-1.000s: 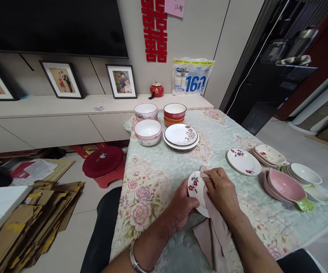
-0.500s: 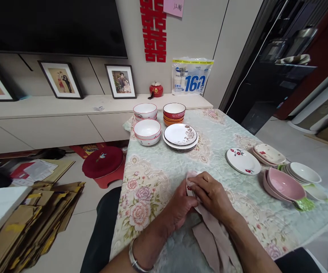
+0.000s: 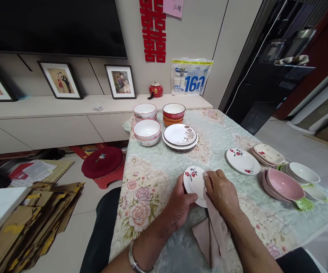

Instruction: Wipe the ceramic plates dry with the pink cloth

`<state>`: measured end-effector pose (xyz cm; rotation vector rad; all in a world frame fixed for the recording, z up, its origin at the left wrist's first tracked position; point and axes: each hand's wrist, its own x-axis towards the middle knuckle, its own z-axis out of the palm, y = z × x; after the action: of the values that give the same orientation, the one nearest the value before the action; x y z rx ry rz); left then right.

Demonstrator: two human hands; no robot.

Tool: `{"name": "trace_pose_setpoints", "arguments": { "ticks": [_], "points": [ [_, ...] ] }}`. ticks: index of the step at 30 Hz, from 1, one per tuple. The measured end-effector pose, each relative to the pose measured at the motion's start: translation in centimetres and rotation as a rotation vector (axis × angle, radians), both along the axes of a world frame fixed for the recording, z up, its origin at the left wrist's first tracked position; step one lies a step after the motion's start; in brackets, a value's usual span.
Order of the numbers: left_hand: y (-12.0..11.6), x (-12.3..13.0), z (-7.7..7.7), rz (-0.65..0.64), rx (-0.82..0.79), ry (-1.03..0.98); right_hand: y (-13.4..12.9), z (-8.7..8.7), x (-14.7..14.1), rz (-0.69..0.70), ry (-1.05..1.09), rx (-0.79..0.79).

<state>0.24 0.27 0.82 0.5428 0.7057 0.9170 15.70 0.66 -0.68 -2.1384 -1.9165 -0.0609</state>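
Note:
A small white plate with red flowers (image 3: 194,184) is tilted up above the near part of the table. My left hand (image 3: 179,201) grips its left and lower edge, thumb on the face and fingers behind. Against the plate's right side, my right hand (image 3: 221,191) holds a beige-pink cloth (image 3: 213,235), which hangs down toward me. To the right lies a stack of similar flowered plates (image 3: 242,161). Farther off is a pile of larger plates with a brown pattern (image 3: 180,135).
Bowls with red rims (image 3: 147,131) and a stack of red and orange bowls (image 3: 174,112) stand at the table's far end. Pink bowls (image 3: 285,184) and small white bowls (image 3: 304,172) sit near the right edge. A red stool (image 3: 103,163) and flattened cardboard (image 3: 47,212) are at left.
My right hand has shifted right with the cloth, off the plate's middle to its right edge. The plate's flowered face, mostly covered before, now shows.

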Motion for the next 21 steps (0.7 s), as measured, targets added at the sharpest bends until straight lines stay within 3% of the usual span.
{"name": "trace_pose_setpoints", "arguments": {
  "ticks": [5,8,11,13,19,21],
  "points": [
    [-0.1,0.0,-0.4,-0.062,0.054,0.015,-0.4,-0.3,-0.6,0.327,0.26,0.152],
    [-0.2,0.0,-0.6,-0.081,0.092,-0.005,-0.8,0.3,-1.4,0.56,0.424,0.142],
    [-0.2,0.0,-0.7,-0.075,0.113,0.001,-1.1,0.7,-1.6,0.649,0.451,0.115],
    [-0.2,0.0,-0.8,-0.098,0.118,0.017,-0.9,0.6,-1.3,0.573,0.4,0.15],
    [0.1,-0.2,-0.7,-0.165,0.101,0.068,0.0,-0.3,0.5,0.107,0.112,0.153],
    [0.1,-0.2,-0.7,-0.169,0.086,0.066,-0.1,-0.2,0.4,0.066,0.079,0.137]
  ]
}}
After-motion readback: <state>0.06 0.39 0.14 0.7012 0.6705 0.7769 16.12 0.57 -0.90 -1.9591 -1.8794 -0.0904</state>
